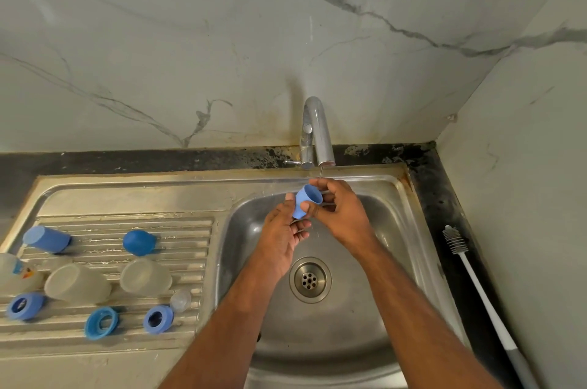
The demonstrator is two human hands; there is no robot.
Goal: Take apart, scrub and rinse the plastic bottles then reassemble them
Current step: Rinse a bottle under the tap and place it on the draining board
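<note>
Marble-patterned wall panels [190,55] rise behind your steel sink unit, which sits in a dark worktop [444,198]. On your right the basin [365,309] holds no loose parts, only the round drain [310,279] at its bottom. The chrome tap [316,131] stands at the back edge, and a thin stream of water falls from its spout onto your hands. On your left the ribbed draining board [178,229] carries the taken-apart bottle pieces: two clear bottle bodies [77,283] lying on their sides, and a third clear one with a small coloured print, too blurred to read, at the left edge. Two blue caps [47,239] lie behind them, three blue screw rings [101,322] lie in front, and a small clear teat [181,300] sits just beside the rightmost ring. A white bottle brush [470,277] lies on the worktop to the right of the basin.

Over the basin, just under the spout, you hold a small blue cap [306,200] with its open mouth tilted toward the right. Your right hand [341,214] grips it, thumb curled on the near side. Your left hand [284,234] supports it from below with relaxed, loosely bent fingers.
</note>
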